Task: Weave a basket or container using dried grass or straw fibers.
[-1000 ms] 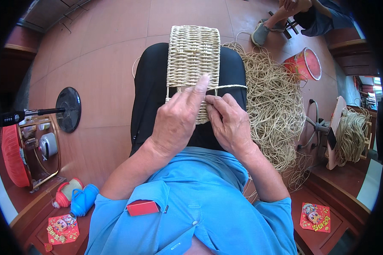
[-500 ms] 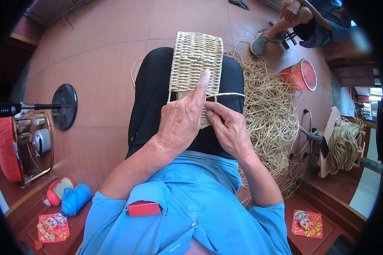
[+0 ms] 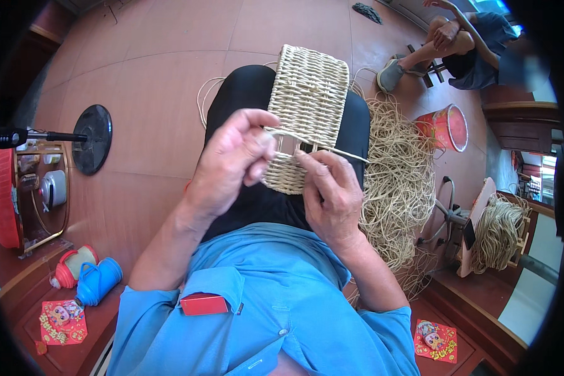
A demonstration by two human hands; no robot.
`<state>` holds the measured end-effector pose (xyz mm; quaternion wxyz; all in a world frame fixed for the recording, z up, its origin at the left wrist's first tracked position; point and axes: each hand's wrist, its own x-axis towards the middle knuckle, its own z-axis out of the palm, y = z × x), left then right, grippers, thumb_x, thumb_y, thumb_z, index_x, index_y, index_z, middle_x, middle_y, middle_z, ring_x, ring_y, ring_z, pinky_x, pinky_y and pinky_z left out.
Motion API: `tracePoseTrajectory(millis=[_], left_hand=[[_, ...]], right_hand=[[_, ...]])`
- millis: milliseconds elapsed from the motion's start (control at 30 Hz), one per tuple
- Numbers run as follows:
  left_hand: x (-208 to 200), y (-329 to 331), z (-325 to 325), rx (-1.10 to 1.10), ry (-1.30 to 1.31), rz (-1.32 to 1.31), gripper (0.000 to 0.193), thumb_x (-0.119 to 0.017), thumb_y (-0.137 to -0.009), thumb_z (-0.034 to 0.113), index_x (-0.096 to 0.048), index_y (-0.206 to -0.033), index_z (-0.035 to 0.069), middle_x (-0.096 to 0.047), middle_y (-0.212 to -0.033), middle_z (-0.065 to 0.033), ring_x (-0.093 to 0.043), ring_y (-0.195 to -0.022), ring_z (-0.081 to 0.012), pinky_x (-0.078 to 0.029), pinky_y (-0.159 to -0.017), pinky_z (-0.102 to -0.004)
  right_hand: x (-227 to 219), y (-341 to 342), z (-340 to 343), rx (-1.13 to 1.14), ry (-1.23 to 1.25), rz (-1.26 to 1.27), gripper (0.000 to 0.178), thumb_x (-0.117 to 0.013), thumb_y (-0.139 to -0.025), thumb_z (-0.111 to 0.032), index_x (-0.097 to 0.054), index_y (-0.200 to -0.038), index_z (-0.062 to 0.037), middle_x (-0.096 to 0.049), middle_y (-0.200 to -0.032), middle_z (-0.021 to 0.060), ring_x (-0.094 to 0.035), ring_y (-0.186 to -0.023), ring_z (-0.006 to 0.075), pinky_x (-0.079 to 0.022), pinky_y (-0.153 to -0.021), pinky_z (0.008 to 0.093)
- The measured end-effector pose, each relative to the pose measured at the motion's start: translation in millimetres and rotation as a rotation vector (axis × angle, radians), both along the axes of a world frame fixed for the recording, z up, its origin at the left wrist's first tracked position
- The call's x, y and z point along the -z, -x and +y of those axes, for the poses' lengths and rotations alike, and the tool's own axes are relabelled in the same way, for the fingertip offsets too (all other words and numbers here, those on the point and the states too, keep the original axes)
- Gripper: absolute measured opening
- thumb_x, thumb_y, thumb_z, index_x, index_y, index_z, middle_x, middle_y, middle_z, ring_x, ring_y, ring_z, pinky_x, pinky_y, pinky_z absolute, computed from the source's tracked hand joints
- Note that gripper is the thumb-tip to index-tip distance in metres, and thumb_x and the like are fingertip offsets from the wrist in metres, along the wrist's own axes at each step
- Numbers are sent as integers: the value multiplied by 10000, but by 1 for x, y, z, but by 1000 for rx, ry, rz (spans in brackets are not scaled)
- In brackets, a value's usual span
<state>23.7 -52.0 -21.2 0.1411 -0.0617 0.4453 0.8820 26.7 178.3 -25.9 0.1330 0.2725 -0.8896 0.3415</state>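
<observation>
A pale woven panel (image 3: 310, 88) of twisted cord lies across my black-trousered lap. Toward its near end is a gap crossed by bare upright strands, with a shorter woven band (image 3: 282, 175) on the near side. My left hand (image 3: 229, 160) is at the gap's left edge, thumb and forefinger pinched on a strand of cord (image 3: 332, 149) that runs right across the gap and past the panel's edge. My right hand (image 3: 333, 191) grips the near band at its right side, fingertips at the gap; the palm side is hidden.
A big heap of loose cord (image 3: 398, 182) lies on the floor to the right, beside a red bucket (image 3: 448, 127). Another cord bundle (image 3: 498, 232) rests on a chair. A seated person (image 3: 464, 53) is at far right. A round black stand base (image 3: 94, 140) stands left.
My left hand has drawn back leftward from the panel, its pointing forefinger now bent to the cord. The cord now spans the gap. In the picture, the panel sits further right.
</observation>
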Motion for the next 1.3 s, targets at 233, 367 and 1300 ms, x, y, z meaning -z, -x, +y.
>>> tracePoseTrajectory(millis=[233, 367, 1300], left_hand=[[-7, 49, -55, -136, 255, 88, 336, -637, -1167, 200, -597, -1459, 39, -687, -994, 4, -558, -740, -21, -422, -610, -156], [-35, 88, -37, -139, 478, 260, 356, -659, -1152, 204, -620, -1460, 30, -729, -1042, -5, -603, -819, -28, -494, -695, -194], [16, 13, 11, -17, 241, -1, 806, -783, -1013, 52, -358, -1688, -63, -770, -1270, -172, -759, -1166, -193, -617, -1029, -358]], right_hand=[[0, -3, -13, -32, -95, 7, 487, -820, -931, -33, -759, -1411, -89, -705, -1224, 103, -691, -895, 255, -587, -827, 401], [-5, -8, -18, -18, -172, -58, 474, -840, -962, -139, -743, -1420, -61, -689, -1258, 139, -717, -1045, 317, -597, -895, 424], [-9, -9, -28, 96, -114, -159, 432, -831, -987, -306, -746, -1370, -124, -650, -1252, 112, -691, -1102, 317, -577, -918, 453]])
